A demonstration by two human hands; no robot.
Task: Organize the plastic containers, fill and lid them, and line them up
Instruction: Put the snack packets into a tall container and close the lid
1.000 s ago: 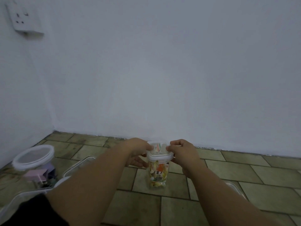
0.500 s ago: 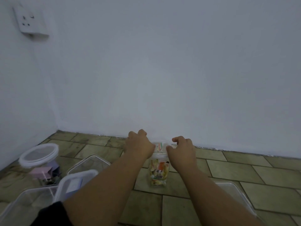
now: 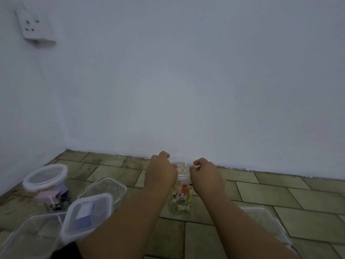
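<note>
Jar [image 3: 181,200]: I see it tall and clear, packed with coloured bits, upright on the floor [image 3: 261,191] near the wall.
Left hand [image 3: 161,172]: fingers curled on the left edge of the lid [image 3: 183,179].
Right hand [image 3: 205,174]: pinching the lid's right edge.
Handling: I judge it light, stiff and smooth, and tall enough to tip.
Hold: by the lid's edges, or lower, round the body.

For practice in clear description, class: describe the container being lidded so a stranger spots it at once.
Find where the back wall meets the tiled floor. Just before it stands a container, left hand and right hand gripping its lid. It alone is tall, narrow and packed with multicoloured pieces.
</note>
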